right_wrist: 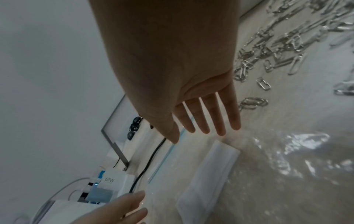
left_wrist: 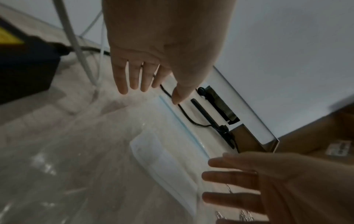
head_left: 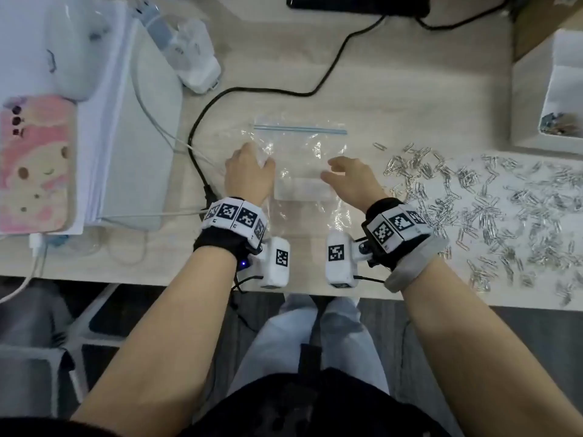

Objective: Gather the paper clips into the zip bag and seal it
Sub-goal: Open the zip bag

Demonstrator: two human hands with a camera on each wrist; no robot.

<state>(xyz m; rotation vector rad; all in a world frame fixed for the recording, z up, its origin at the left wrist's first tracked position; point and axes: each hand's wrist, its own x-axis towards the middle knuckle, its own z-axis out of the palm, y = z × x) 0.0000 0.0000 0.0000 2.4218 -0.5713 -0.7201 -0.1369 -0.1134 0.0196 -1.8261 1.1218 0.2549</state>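
Observation:
A clear zip bag point(head_left: 303, 152) lies flat on the desk, its blue zip strip point(head_left: 299, 130) along the far edge and a white label patch point(head_left: 301, 189) in its middle. My left hand point(head_left: 250, 168) is over the bag's left part with straight fingers point(left_wrist: 134, 78) and holds nothing. My right hand point(head_left: 347, 176) is spread over the right part, its fingers point(right_wrist: 203, 119) also straight and empty. Whether either hand touches the plastic I cannot tell. Several silver paper clips point(head_left: 473, 200) lie scattered on the desk to the right of the bag, some showing beside my right hand point(right_wrist: 277, 45).
A black cable point(head_left: 202, 121) curves past the bag's left side. A paper stack point(head_left: 104, 121), a pink-cased phone point(head_left: 34, 165) and a white charger point(head_left: 195, 55) sit at the left. A white box point(head_left: 561, 99) stands at the far right. The desk's front edge point(head_left: 157, 280) is close.

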